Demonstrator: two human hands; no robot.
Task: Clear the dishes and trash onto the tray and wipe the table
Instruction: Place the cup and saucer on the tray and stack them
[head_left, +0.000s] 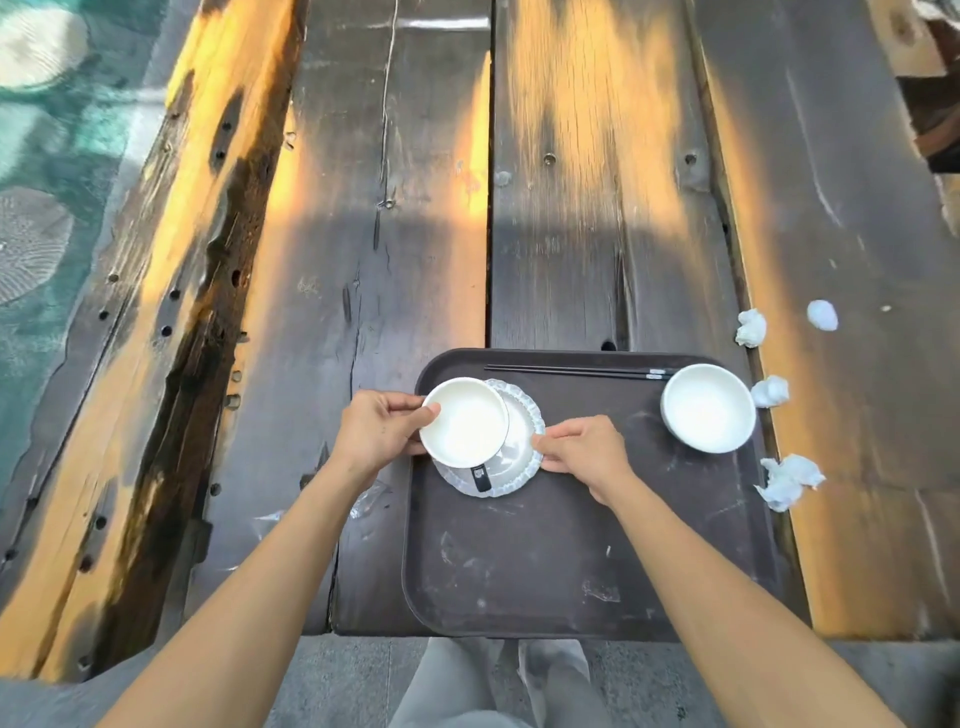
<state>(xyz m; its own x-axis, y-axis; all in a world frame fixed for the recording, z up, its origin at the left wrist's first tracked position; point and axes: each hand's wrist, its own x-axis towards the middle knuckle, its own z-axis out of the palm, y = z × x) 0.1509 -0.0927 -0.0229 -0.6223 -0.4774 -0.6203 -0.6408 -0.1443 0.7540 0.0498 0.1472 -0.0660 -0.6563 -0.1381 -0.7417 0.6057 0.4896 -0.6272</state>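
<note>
The plank worktop (571, 182) fills most of the view, its dark boards streaked with orange light. A teal floor (47, 156) shows past its left edge.

The brown tray (545, 571) lies at the worktop's near edge, right of centre. Its near half is bare and scuffed.

The left hand (376, 434) reaches in from the tray's left side and grips the left rim of a white bowl (462, 421), thumb on top. This bowl covers the left half of the plate (522, 431) in the tray's far left corner. Whether it rests on the plate or is held just above it cannot be told. The right hand (584, 452) pinches the plate's right rim with curled fingers.

A second bowl (707, 408), white and upright, sits in the tray's far right corner, apart from both hands.

Black chopsticks (571, 371) lie side by side along the tray's far edge, between the two bowls, their tips pointing left.

Four tissue wads lie on the worktop right of the tray. The nearest wad (789, 480) is the largest and sits just beside the tray's right edge. Another wad (770, 391) sits just beside the second bowl. Two more, a crumpled wad (750, 327) and a round wad (822, 315), lie farther off.

A clear wrapper (369, 499) lies on the worktop under the left forearm, just beside the tray's left edge.

A small black item (480, 475) with a pale mark shows on the plate below the held bowl; what it is cannot be told.
</note>
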